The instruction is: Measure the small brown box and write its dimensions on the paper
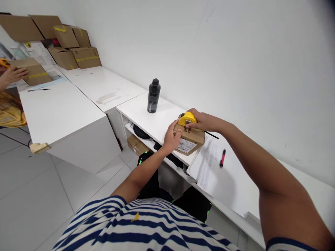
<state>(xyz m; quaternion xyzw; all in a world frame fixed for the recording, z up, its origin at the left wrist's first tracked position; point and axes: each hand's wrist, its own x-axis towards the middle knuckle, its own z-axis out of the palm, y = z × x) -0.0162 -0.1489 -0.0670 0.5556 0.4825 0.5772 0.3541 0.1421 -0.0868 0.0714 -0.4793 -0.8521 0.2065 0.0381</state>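
In the head view a small cardboard box with a white printed label rests on the narrow white desk, tilted towards me. My left hand grips its left end, thumb on the top face. A yellow tape measure lies against the upper edge of the box, held in my right hand. A black strap sticks out behind the box on the right. Whether any blade is pulled out cannot be made out.
A dark bottle stands left of the box. Paper sheets and a red-black pen lie to the right. Below is a shelf with a carton. Further left, another person's hand touches a box; stacked cartons stand behind.
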